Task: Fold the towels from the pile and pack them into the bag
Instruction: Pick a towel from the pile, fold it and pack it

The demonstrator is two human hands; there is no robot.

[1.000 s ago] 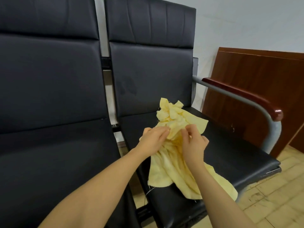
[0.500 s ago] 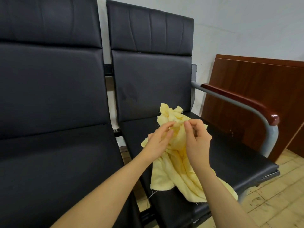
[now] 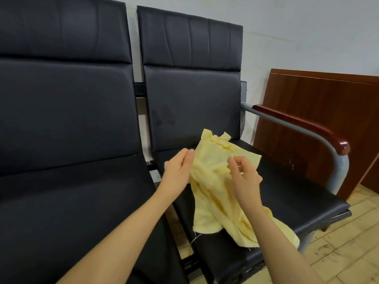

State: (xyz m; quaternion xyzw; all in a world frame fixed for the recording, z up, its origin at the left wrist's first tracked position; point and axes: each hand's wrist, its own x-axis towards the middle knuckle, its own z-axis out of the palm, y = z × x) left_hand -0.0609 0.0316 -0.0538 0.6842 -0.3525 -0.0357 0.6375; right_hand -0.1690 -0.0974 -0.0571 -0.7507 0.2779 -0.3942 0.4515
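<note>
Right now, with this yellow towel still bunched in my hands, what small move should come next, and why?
Probably draw the hands apart to spread the top edge flat. The yellow towel hangs crumpled over the black seat, the left hand holding one side and the right hand pinching near the other.

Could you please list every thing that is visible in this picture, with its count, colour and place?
towel: one, pale yellow, crumpled, held over the right seat, lower end hanging at the seat's front edge
seats: two, black, side by side
armrest: one, grey metal with reddish-brown top, right of the right seat
wooden panel: one, reddish-brown, against the wall
floor: beige tiles, lower right
left hand: holds the towel's left edge
right hand: pinches the towel's upper part
</note>
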